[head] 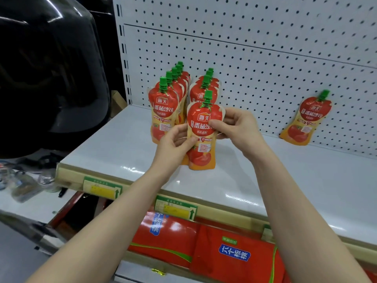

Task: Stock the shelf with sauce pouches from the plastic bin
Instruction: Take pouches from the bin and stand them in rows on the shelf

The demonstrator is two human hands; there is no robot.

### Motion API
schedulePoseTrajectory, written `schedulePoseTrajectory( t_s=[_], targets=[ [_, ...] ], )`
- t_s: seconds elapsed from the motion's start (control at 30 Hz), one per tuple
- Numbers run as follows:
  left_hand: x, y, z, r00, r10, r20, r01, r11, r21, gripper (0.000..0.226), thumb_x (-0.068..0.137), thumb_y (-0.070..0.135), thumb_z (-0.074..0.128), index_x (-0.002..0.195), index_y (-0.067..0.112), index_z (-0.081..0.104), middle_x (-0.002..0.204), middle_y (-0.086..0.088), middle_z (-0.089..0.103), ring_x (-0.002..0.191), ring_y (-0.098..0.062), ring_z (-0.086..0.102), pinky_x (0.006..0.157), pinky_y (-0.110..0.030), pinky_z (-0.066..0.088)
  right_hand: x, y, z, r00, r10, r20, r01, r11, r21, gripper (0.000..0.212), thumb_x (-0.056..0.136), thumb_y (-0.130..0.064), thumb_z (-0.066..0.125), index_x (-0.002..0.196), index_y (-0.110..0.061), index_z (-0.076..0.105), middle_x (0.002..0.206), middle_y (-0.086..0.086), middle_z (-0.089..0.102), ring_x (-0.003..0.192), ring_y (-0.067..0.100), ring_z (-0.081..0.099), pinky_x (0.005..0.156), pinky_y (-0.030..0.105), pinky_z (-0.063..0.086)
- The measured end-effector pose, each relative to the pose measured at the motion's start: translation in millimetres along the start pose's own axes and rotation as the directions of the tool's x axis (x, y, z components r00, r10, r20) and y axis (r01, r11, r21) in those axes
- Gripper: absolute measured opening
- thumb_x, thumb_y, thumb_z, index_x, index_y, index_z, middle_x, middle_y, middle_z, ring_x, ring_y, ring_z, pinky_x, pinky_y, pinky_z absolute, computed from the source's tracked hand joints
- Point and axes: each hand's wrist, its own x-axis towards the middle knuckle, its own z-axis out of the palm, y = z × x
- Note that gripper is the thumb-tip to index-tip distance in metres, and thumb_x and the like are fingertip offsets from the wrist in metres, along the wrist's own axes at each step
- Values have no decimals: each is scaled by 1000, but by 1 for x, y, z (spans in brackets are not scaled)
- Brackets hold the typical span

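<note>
White store shelf [265, 180], seen from above and in front, with its front edge crossing the lower half of the frame. Nearest, at bottom centre and bottom right, red packages [224, 252] with blue labels lie on the level below. Just above them, green-bordered price labels [175, 209] sit on the shelf's front rail. Two bare forearms rise from the lower corners and meet at frame centre. There the left hand [173, 144] closes its grip on the left edge of an upright sauce pouch [201, 121] at mid-height, thumb on the front. The right hand [238, 127] pinches the pouch's upper right edge, fingers curled over the printed face. The pouch's base is at the shelf surface; whether it touches cannot be told. Directly behind it stands a short row of pouches [201, 88], and just left a longer row [163, 111], all with green caps up. Well apart, at right, a single pouch [306, 121] leans tilted against the white pegboard [265, 58]. A glossy black object [51, 68] fills the upper left.
</note>
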Motion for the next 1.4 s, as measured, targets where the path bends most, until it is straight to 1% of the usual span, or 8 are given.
schedulePoseTrajectory(
  t_s=[0.23, 0.4, 0.63, 0.9, 1.0, 1.13, 1.27, 1.4],
  targets=[
    [1, -26, 3, 998, -57, 19, 47, 941, 335, 44, 92, 24, 61, 136, 20, 52, 132, 3, 59, 119, -14, 55, 94, -25, 43, 20, 18, -4, 978, -4, -209, -6, 999, -45, 4, 90, -13, 69, 94, -15, 70, 88, 1, 75, 72, 5, 71, 62, 18, 54],
    [14, -23, 15, 997, -69, 46, 44, 910, 412, 52, 97, 22, 54, 146, 19, 39, 142, 0, 51, 129, -17, 48, 92, -22, 38, 42, 24, 8, 971, -51, -234, 20, 991, -133, 7, 88, -21, 70, 86, -28, 69, 86, 0, 76, 75, 13, 72, 74, 39, 61],
    [29, -23, 23, 998, -68, -11, 67, 913, 403, 56, 97, 17, 54, 148, 18, 31, 145, -2, 44, 130, -17, 46, 89, -19, 37, 63, 29, 20, 968, -95, -231, 68, 990, -123, 7, 86, -26, 68, 86, -33, 69, 83, -5, 75, 75, 14, 72, 75, 48, 60],
    [31, -29, 23, 997, -65, -33, 73, 905, 420, 58, 97, 18, 55, 149, 19, 30, 147, -1, 43, 129, -13, 47, 88, -19, 36, 69, 33, 16, 979, -110, -169, 89, 988, -130, 6, 92, -20, 66, 95, -25, 67, 88, -6, 73, 75, 8, 70, 71, 35, 60],
    [29, -27, 23, 997, -70, -30, 77, 908, 411, 57, 97, 18, 54, 149, 19, 30, 146, -2, 44, 126, -13, 48, 88, -20, 38, 67, 31, 14, 979, -131, -159, 97, 974, -205, 12, 91, -23, 66, 90, -35, 64, 90, -5, 74, 84, 13, 71, 77, 42, 60],
    [23, -18, 21, 999, -41, -9, 41, 907, 419, 51, 97, 16, 54, 145, 19, 38, 139, -1, 50, 121, -13, 51, 91, -22, 40, 54, 33, 2, 974, -125, -189, 58, 944, -326, 17, 90, -30, 65, 106, -25, 64, 90, -4, 71, 87, 14, 68, 81, 45, 58],
    [1, -4, 17, 998, 44, 34, -54, 917, 395, 36, 96, 15, 55, 131, 20, 55, 125, 7, 60, 109, -7, 57, 79, -7, 45, 4, 35, -23, 957, -185, -224, 35, 840, -542, 19, 95, -32, 58, 111, -23, 65, 96, -6, 71, 89, 12, 65, 88, 40, 53],
    [-37, 0, 26, 986, 125, 110, -156, 922, 355, 28, 93, 12, 58, 118, 22, 64, 109, 7, 68, 96, -7, 65, 90, -30, 54, -84, 43, -45, 930, -250, -269, 11, 751, -660, 21, 98, -30, 53, 113, -22, 64, 100, -7, 71, 89, 13, 64, 83, 43, 52]
  ],
)
